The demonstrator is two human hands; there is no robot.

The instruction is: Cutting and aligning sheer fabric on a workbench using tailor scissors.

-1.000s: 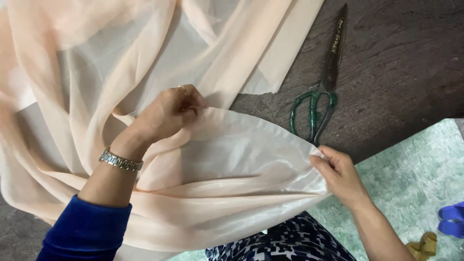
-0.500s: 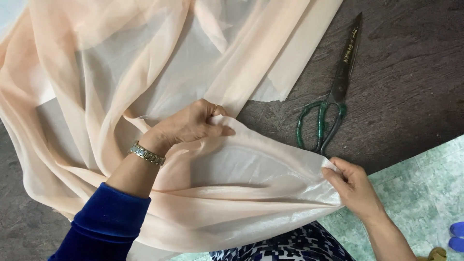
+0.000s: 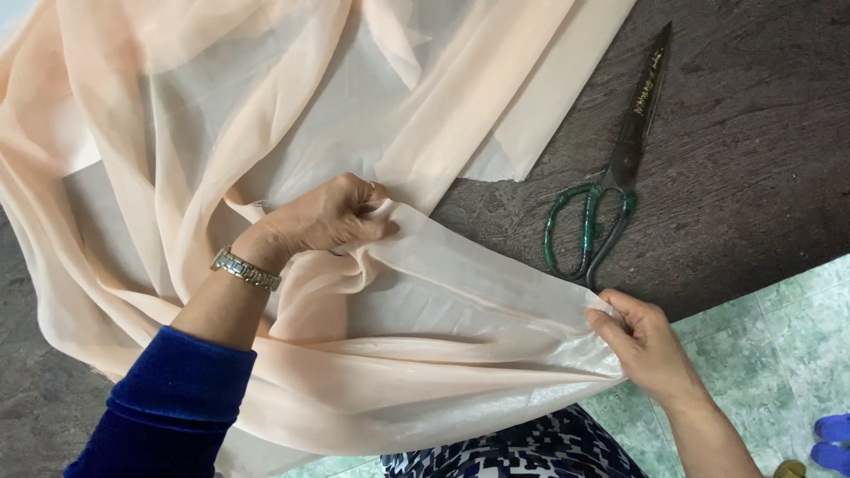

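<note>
A large sheer peach fabric [image 3: 266,115] lies in loose folds over a dark wooden table [image 3: 761,150]. My left hand [image 3: 332,217], with a metal watch on the wrist and a blue sleeve, pinches the fabric's folded edge near the middle. My right hand [image 3: 642,341] grips the same edge at its corner by the table's front edge. The edge runs taut between both hands.
Large scissors [image 3: 611,177] with green handles lie on the table just beyond my right hand, blades pointing away. A pale green tiled floor [image 3: 779,336] shows at the lower right, with a blue slipper [image 3: 832,438]. Patterned dark clothing [image 3: 513,447] is at the bottom.
My left hand has slid along the fabric edge toward the right hand, gathering more cloth. My right hand has kept its grip on the corner.
</note>
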